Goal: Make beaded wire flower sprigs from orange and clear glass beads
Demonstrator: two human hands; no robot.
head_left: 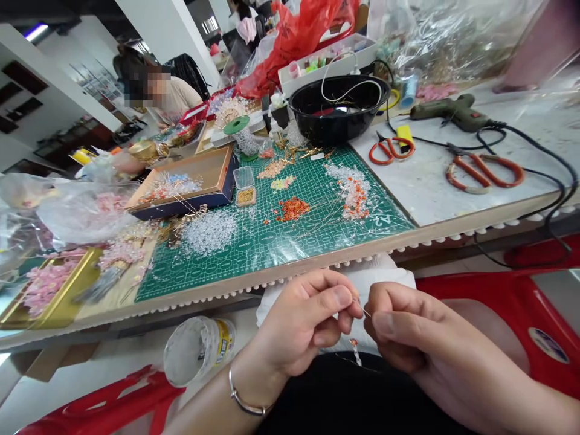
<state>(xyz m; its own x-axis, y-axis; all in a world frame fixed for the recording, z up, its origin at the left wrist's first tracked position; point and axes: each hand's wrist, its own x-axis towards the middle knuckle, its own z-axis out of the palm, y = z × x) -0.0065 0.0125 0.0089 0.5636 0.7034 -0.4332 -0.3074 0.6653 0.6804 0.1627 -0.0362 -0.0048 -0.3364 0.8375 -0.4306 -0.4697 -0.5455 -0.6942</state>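
Above my lap, at the table's front edge, my left hand point(312, 320) is closed in a pinch between thumb and index finger. A short bit of thin wire point(367, 313) runs from it to my right hand point(408, 329), which pinches the wire's other side. Something tiny, perhaps a bead, shows at the left fingertips, too small to make out. Below the hands dangles a beaded strand point(356, 352) with orange and clear beads. On the green cutting mat point(254, 260) lie orange beads point(293, 209), clear beads point(209, 232) and a mixed clear-and-orange pile point(354, 192).
Red-handled scissors point(484, 172), smaller scissors point(390, 148) and a glue gun point(453, 112) lie at the right. A black basin point(339, 112) stands behind the mat, an open box point(185, 181) at its left. Below are a bucket point(197, 350) and red stools point(493, 314). Another person point(172, 96) sits beyond.
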